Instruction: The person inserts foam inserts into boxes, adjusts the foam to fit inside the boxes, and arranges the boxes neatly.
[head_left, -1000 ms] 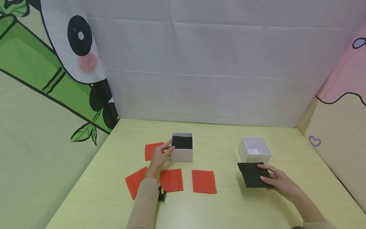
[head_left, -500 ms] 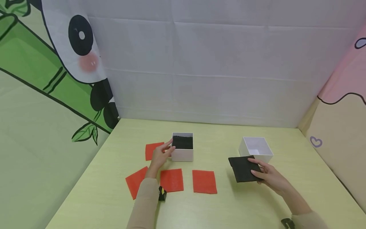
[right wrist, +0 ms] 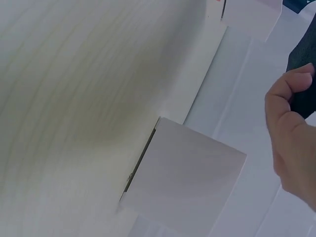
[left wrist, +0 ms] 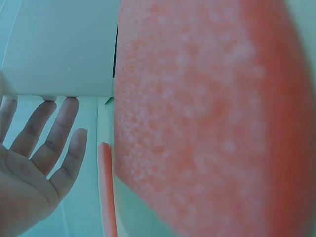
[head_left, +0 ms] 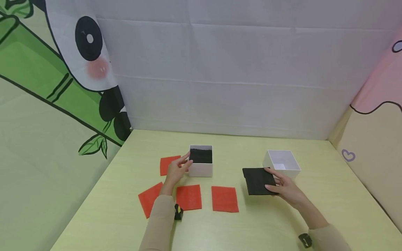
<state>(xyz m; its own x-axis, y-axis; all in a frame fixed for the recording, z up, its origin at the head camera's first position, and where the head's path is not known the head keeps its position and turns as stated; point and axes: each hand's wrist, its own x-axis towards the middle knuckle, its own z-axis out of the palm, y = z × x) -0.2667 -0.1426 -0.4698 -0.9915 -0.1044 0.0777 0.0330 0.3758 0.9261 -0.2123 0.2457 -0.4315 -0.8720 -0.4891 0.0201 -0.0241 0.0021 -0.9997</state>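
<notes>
In the head view my right hand [head_left: 287,190] pinches the edge of a black square sheet [head_left: 259,181], thumb on top, and holds it above the table. The right wrist view shows that hand [right wrist: 296,133] curled at the dark sheet [right wrist: 303,74]. My left hand [head_left: 177,170] touches the left side of a white box [head_left: 200,170] with black material [head_left: 201,156] inside. In the left wrist view its fairly straight fingers [left wrist: 61,123] meet the box wall [left wrist: 59,54]. A second white box [head_left: 281,164], seen bare inside, stands behind the right hand.
Several red squares lie about the left forearm: one behind the left hand [head_left: 168,165], one by the sleeve [head_left: 150,198], a middle square [head_left: 189,197] and a right-hand square [head_left: 224,199]. A printed cloth backdrop [head_left: 232,69] rises behind the table.
My right hand has carried the black square sheet leftward and slightly away from me, from in front of the right box toward the table's middle. The left hand stays at its box.
</notes>
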